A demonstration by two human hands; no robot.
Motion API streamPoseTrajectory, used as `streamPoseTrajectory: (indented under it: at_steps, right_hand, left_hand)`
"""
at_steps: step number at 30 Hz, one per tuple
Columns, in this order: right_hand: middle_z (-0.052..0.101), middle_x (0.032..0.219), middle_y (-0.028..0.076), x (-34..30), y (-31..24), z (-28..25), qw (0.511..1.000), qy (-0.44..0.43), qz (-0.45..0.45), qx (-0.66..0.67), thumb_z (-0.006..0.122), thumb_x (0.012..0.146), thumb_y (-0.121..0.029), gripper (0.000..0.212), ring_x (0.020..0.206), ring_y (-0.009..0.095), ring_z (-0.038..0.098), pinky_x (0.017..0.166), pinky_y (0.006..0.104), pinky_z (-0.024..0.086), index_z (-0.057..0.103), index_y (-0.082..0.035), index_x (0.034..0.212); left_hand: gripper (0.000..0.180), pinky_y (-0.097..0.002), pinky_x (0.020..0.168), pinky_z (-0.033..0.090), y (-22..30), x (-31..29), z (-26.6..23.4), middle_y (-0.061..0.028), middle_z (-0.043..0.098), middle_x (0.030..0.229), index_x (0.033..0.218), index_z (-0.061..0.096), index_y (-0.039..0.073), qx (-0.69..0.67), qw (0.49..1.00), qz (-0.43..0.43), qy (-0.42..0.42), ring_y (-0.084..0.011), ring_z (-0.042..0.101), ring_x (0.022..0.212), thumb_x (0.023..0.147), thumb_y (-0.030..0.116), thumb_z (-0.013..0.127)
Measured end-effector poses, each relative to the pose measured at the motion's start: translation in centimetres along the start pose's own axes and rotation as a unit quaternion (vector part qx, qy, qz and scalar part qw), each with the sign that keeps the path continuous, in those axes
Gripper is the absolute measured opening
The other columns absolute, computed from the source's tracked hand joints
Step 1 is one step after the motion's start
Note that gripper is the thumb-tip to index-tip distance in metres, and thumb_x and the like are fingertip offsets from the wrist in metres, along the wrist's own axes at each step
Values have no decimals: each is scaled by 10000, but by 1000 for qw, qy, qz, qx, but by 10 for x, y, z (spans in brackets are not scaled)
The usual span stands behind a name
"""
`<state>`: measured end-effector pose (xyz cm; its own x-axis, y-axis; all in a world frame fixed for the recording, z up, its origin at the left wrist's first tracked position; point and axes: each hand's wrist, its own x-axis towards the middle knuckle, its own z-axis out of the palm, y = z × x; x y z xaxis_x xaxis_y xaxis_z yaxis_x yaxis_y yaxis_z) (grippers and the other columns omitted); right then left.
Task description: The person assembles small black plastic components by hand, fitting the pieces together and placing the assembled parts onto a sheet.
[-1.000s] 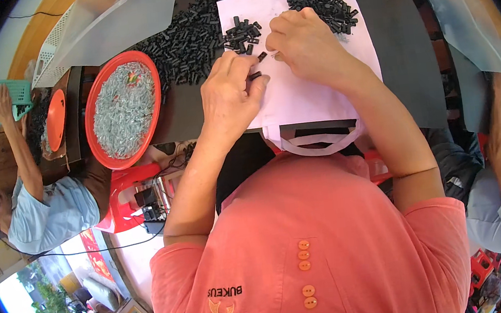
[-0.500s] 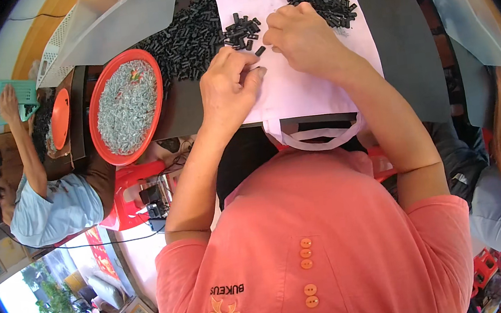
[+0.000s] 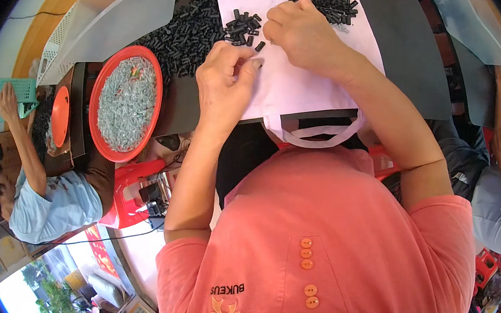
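Observation:
A pale pink bag (image 3: 316, 88) lies flat before me, its handle loop toward my body. My left hand (image 3: 222, 83) is over the bag's left side, fingers curled and thumb close to the index finger. A dark speck shows at the thumb tip; what it is I cannot make out. My right hand (image 3: 305, 34) is bent in a pinch over the bag's middle, its fingertips hiding whatever is between them. Between the hands lies one short black cylindrical piece (image 3: 260, 46). A small heap of similar black pieces (image 3: 241, 28) sits just beyond, left of my right hand.
A big spread of black pieces (image 3: 189, 40) covers the table's far side. Left stands a red basin (image 3: 92, 112) full of small shiny clear-grey pieces (image 3: 126, 105). Some small shiny bits (image 3: 344, 27) lie right of my right hand. Other people work at far left and far right.
My left hand has drawn slightly left, away from the loose black piece. My right hand has barely moved, still in a pinch. The view has shifted slightly.

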<state>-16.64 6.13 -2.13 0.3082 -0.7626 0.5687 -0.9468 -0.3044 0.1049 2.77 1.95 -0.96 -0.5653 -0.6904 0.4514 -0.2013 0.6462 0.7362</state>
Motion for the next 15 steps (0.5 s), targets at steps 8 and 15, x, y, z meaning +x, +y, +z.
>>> streamPoseTrajectory:
  at_steps: [8, 15]
  right_hand:
    - [631, 812, 8, 7, 11, -9, 982, 90, 110, 122, 668, 748, -99, 81, 831, 210, 600, 720, 359, 399, 671, -129, 824]
    - [686, 792, 3, 7, 18, -10, 951, 150, 194, 189, 643, 751, -105, 57, 770, 205, 651, 680, 385, 455, 686, -122, 785]
  left_hand:
    - [73, -385, 677, 500, 1, 26, 20, -116, 585, 818, 832, 654, 24, 209, 964, 165, 1, -308, 597, 793, 761, 38, 650]
    - [84, -416, 656, 519, -11, 41, 38, -108, 591, 868, 802, 628, 20, 331, 917, 208, -74, -303, 603, 822, 756, 86, 652]
